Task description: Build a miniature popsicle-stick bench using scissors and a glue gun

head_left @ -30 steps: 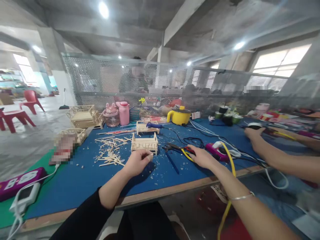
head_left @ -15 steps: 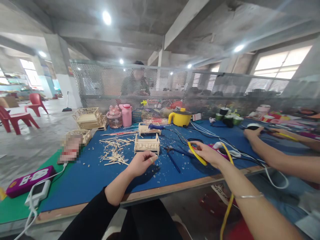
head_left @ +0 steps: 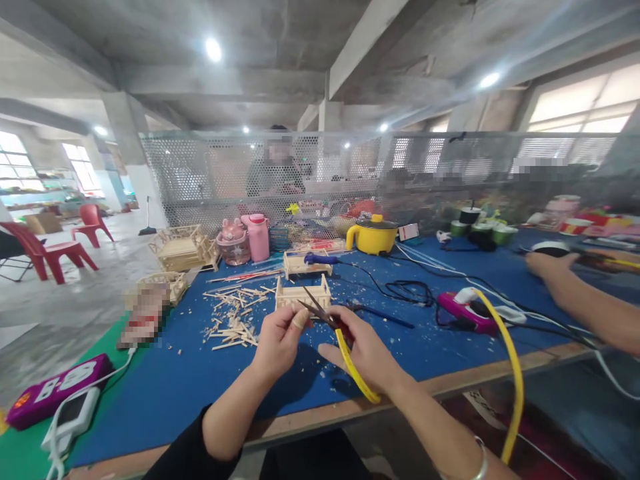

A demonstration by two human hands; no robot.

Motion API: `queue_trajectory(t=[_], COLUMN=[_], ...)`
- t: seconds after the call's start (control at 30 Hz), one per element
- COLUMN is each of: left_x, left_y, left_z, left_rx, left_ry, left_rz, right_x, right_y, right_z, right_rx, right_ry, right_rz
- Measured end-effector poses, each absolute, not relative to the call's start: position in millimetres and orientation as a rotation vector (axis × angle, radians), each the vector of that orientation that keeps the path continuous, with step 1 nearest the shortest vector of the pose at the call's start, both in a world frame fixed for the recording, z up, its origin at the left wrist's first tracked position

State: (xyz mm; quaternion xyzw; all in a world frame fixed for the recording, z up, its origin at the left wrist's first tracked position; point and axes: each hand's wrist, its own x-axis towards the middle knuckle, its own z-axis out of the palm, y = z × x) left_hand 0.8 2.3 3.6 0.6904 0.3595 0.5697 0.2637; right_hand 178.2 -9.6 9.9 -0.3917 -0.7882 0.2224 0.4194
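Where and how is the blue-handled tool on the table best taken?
Probably by the blue handle, coming from the right: it lies long and slim on the table, free end pointing right, while the dark head sits close to the right hand.

Left hand pinched, right hand curled, close together, forearms angled inward

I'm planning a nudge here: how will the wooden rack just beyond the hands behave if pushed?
The rack is probably light, given its thin, open wooden build. That same thinness suggests it could crack if squeezed. Wider than tall, it would likelier slide than tip.
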Motion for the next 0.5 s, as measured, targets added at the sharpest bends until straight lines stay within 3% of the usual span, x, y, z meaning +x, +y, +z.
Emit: queue_trajectory(t=[0.5], left_x=[-4], left_y=[-11], left_z=[3], left_rx=[2.245], left_ry=[1.014], left_rz=[1.877], right_x=[165], right_y=[-22], right_z=[8], right_rx=[-0.951], right_ry=[-2.033], right_rz=[0.303])
